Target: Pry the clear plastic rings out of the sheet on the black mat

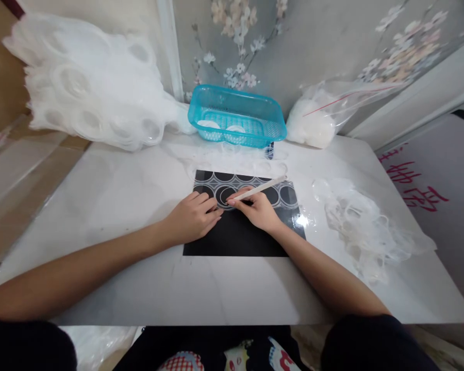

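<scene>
A black rectangular sheet (239, 239) lies on the white table, and across its upper part sits a clear plastic film (288, 197) with rows of round cut-outs. My right hand (260, 210) is closed around a slim white pen-like tool (268, 184), its lower tip down at one ring of the film and its other end tilted up to the right; the tip is too small to make out. To the left, my left hand (195, 217) rests palm down on the sheet's left side, holding nothing, with its fingertips against the film beside that ring.
Behind the sheet stands a blue plastic basket (237, 98) with white round pieces inside. A large bundle of perforated clear film (96, 82) is at back left. A zip bag of white material (313, 123) leans at back right. Crumpled film scraps (363, 221) lie on the right.
</scene>
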{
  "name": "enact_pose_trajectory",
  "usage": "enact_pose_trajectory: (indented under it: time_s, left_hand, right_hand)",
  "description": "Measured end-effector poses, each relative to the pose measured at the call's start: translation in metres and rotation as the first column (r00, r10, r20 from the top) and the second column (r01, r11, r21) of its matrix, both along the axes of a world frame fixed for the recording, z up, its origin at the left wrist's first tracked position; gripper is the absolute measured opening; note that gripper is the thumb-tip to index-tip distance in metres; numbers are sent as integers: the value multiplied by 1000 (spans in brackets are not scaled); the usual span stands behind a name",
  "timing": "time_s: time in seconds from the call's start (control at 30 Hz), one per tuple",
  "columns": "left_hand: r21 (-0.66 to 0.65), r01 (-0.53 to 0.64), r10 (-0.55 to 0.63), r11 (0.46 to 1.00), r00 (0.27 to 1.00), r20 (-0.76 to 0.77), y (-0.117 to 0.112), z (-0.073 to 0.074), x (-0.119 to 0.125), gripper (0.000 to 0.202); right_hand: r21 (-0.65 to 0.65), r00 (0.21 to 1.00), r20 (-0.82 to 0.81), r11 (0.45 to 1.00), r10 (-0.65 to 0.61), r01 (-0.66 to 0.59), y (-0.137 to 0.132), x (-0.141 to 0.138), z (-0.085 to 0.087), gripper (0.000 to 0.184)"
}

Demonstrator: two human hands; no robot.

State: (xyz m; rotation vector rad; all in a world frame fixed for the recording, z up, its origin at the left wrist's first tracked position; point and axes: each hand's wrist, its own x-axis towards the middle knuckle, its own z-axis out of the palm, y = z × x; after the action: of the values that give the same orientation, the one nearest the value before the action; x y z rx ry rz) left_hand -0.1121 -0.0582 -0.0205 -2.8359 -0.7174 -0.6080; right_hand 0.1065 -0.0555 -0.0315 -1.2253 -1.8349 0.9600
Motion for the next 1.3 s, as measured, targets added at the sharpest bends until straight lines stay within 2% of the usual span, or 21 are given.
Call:
enact_pose_trajectory:
  time_s: [0.2, 0.4, 0.6, 0.8, 1.0, 1.1, 1.2, 1.3]
  left_hand:
    - [70, -7, 9, 998, 1000, -25, -3, 1, 1, 18]
    - [71, -24, 27, 997, 999, -46, -3, 0, 2, 20]
    - [74, -36, 41, 997, 997, -61, -4, -2, 3, 22]
    - [76, -40, 46, 996, 996, -78, -3, -3, 3, 25]
    - [37, -44, 48, 998, 993, -106, -4, -4, 4, 25]
    - [-6, -51, 50, 999, 995, -86, -3, -7, 4, 24]
    - [-90, -54, 50, 994, 997, -52, -2, -11, 3, 23]
    - [-161, -48, 45, 986, 999, -23, -1, -14, 3, 25]
  right_hand:
    - [26, 999, 34, 1000, 7, -7, -2, -1, -1, 11]
    - [56, 999, 46, 998, 6, -9, -2, -1, -4, 8]
    - [166, 998, 55, 986, 15, -24, -6, -1, -9, 9]
    - [152, 996, 90, 988, 3, -17, -11, -2, -7, 13]
    - [206, 991, 135, 978, -8, -21, -11, -1, -7, 13]
    - [304, 976, 217, 950, 5, -72, -16, 0, -9, 16]
    - [403, 925, 373, 884, 78, -237, -19, 1, -11, 23]
    - [423, 873, 470, 833, 134, -355, -2, 7, -7, 27]
